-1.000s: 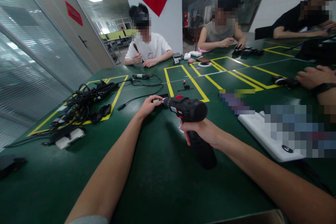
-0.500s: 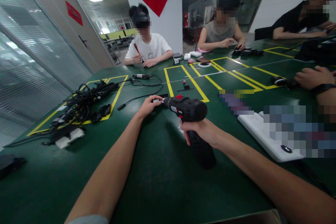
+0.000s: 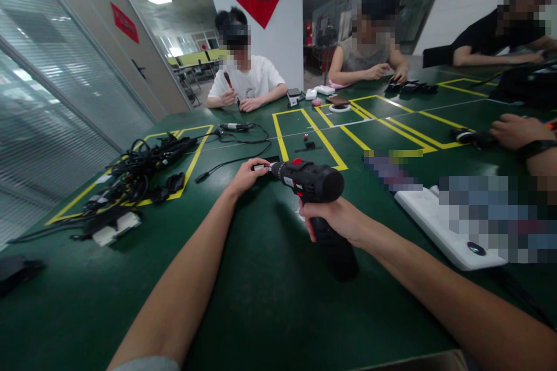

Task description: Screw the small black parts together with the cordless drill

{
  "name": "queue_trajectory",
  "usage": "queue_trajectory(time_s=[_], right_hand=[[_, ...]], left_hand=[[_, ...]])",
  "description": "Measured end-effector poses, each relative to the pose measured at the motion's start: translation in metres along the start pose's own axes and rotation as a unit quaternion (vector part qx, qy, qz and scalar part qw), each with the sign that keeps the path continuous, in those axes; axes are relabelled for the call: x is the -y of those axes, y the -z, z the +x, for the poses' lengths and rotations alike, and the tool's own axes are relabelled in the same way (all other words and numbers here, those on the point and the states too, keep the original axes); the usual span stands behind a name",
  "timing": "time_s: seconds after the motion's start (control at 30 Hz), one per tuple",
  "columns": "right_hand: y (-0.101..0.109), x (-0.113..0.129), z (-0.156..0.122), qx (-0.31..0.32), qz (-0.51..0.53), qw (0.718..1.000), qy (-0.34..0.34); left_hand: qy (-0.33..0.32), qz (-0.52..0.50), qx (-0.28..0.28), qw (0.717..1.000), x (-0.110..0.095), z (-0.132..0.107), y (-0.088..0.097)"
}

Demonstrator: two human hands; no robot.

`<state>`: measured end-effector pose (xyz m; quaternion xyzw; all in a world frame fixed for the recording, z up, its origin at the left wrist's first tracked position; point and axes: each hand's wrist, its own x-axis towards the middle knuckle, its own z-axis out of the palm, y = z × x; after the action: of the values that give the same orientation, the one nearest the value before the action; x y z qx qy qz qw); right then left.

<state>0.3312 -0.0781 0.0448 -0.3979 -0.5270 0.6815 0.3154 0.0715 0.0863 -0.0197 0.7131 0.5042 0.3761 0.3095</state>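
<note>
My right hand (image 3: 326, 215) is wrapped around the grip of a black cordless drill (image 3: 311, 178) with red accents. The drill lies level and its chuck points left, away from my right arm. At the drill's tip my left hand (image 3: 249, 175) is closed on a small black piece with a pale label (image 3: 260, 167), held on or just above the green table (image 3: 261, 301). My fingers and the chuck partly hide this piece, so whether the bit touches it I cannot tell. Just beyond lies a small black part (image 3: 310, 145).
A tangle of black cables and adapters (image 3: 139, 171) covers the left side. On the right lies a white slab-like device (image 3: 452, 232), partly blurred. A co-worker's hand (image 3: 520, 130) is at the right edge; another person (image 3: 246, 78) holds a screwdriver (image 3: 228, 79) across the table.
My hands and the drill stay almost where they were. The view shifts very slightly. A bit of orange now shows beside the co-worker's hand at the right edge.
</note>
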Motion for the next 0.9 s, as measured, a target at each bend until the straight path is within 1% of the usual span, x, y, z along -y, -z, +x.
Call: queue_trajectory(time_s=[0.23,0.33,0.5,0.73,0.9], right_hand=[[-0.002,-0.001,0.001,-0.014,0.005,1.000,0.000],[-0.002,-0.001,0.001,-0.005,-0.008,1.000,0.010],[-0.002,0.005,-0.005,-0.011,-0.015,1.000,0.004],[-0.001,0.011,-0.014,-0.021,0.032,0.998,-0.043],[0.000,0.008,-0.013,-0.020,0.020,0.999,-0.043]], left_hand=[[-0.010,0.012,-0.004,1.000,-0.001,-0.001,-0.002],[-0.016,0.006,-0.004,1.000,0.001,0.000,-0.002],[-0.012,0.006,-0.005,1.000,0.002,0.001,-0.001],[-0.012,0.003,0.001,1.000,0.003,0.001,-0.001],[-0.006,0.010,0.007,1.000,0.004,0.002,-0.001]])
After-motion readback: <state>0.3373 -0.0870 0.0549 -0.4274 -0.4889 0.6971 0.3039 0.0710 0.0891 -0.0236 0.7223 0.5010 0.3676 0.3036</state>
